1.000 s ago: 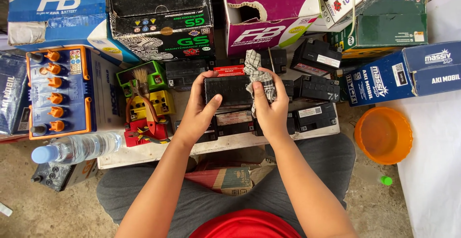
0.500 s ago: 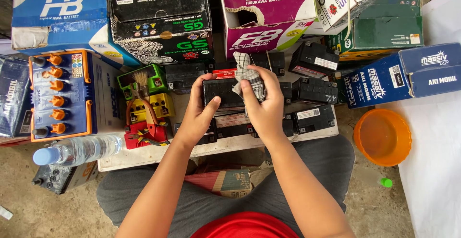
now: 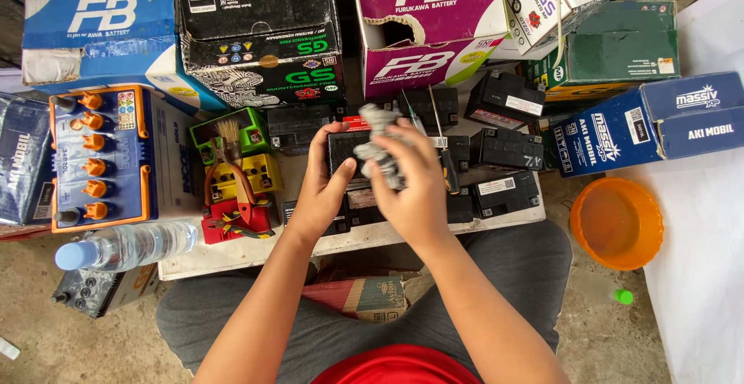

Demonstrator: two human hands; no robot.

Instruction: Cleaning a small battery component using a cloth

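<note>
- Since the earlier frames, the grey rag (image 3: 378, 145) has been carried leftward across the top of the small black battery (image 3: 347, 154), and the right hand (image 3: 411, 176) has been brought closer to the left hand (image 3: 324, 190).
- The small black battery is gripped at its left edge by the left hand, with the thumb laid over the near top face and the fingers curled around the far side.
- The grey rag is clenched in the right hand and pressed against the top of the battery.
- The battery is held just above a pale board (image 3: 232, 254), among other small black batteries (image 3: 508, 149) laid on the right part of the board.
- A paintbrush (image 3: 229, 137) is seen lying over green, yellow and red battery cases (image 3: 256, 173) on the left of the board, with red-handled pliers (image 3: 232, 202) across them.
- A blue battery with orange caps (image 3: 97, 155) is seen further left, and a clear water bottle with a blue cap (image 3: 128, 246) lies near it, at the board's near left edge.
- Cardboard battery boxes (image 3: 256, 35) in blue, black, magenta and green are stacked along the far side.
- An orange plastic bowl (image 3: 617, 223) is set on the ground at the right, beside a white sheet (image 3: 705, 260).
</note>
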